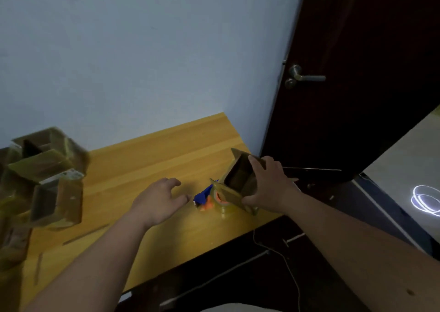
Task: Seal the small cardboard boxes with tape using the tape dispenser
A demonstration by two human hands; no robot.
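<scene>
A small open cardboard box (238,181) is tilted above the right end of the wooden table (147,164). My right hand (269,183) grips it around its side, thumb low and fingers over the top edge. Just left of and under the box lies the blue and orange tape dispenser (204,198) with a clear tape roll (222,206). My left hand (159,200) hovers just left of the dispenser with fingers spread and relaxed, holding nothing.
A pile of several open, tape-wrapped cardboard boxes (45,173) fills the table's left end. A thin strip (85,234) lies on the table near the front. A dark door (357,73) stands to the right. Cables (285,259) run across the dark floor below the table edge.
</scene>
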